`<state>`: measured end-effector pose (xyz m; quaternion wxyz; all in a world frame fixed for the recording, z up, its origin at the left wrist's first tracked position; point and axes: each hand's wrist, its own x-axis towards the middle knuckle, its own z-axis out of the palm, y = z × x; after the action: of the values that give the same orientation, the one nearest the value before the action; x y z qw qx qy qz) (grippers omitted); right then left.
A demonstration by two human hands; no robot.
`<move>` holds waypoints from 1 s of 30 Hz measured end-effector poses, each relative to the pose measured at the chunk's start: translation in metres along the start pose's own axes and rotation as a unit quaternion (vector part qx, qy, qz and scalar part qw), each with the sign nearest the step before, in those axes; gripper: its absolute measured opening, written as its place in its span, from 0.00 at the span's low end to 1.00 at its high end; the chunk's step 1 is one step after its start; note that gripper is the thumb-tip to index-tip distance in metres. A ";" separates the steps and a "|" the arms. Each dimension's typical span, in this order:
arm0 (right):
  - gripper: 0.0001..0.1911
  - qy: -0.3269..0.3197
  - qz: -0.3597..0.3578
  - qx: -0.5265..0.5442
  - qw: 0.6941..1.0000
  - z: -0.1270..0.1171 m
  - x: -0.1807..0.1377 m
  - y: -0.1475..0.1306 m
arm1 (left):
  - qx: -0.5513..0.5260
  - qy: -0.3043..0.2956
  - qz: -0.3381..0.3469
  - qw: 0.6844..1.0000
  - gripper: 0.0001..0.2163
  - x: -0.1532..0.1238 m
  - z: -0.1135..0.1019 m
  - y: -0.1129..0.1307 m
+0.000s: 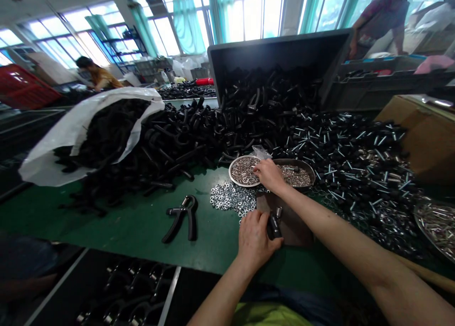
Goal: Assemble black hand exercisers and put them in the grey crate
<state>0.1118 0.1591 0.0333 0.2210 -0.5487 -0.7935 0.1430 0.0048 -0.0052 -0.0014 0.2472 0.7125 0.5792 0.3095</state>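
Note:
My left hand (254,236) is closed around a black handle piece (274,225) at the near side of the table, over a dark flat plate (293,224). A metal spring (279,212) stands just beyond that piece. Farther off, my right hand (270,175) reaches to the right edge of a round white-rimmed dish (232,173) of small metal parts, fingertips bent together at the parts. Whether they hold one is too small to tell. An oval tin (313,172) of small metal parts sits under my right wrist. Loose nuts (227,197) lie between my hands. To the left rests an assembled hand gripper (183,217).
Black handles (177,131) heap across the back, spilling from a grey bin (280,46) and a white sack (71,122). Black knobs with bolts (337,150) pile at right, near a cardboard box (419,131). Finished grippers fill a crate (131,288) below. Other people work behind.

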 end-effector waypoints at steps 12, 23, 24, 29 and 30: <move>0.04 0.009 0.025 0.005 1.000 0.024 0.030 0.011 | 0.147 -0.048 0.039 0.987 0.25 0.005 -0.001 -0.002; 0.11 -0.051 0.050 0.136 0.988 -0.016 -0.042 0.007 | 0.147 -0.054 0.045 0.987 0.26 0.008 -0.002 -0.004; 0.11 -0.078 0.049 0.146 0.985 -0.018 -0.058 0.010 | 0.146 -0.054 0.045 0.987 0.25 0.008 -0.002 -0.004; 0.09 -0.150 0.043 0.157 0.975 -0.017 -0.112 0.021 | 0.147 -0.055 0.046 0.987 0.24 0.008 -0.002 -0.004; 0.09 -0.149 0.040 0.149 0.977 -0.016 -0.116 0.022 | 0.149 -0.055 0.046 0.986 0.24 0.007 -0.002 -0.005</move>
<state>0.1723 0.0587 0.0147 0.1734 -0.5133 -0.7650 0.3481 0.0013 0.0031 -0.0021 0.1555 0.7832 0.5707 0.1916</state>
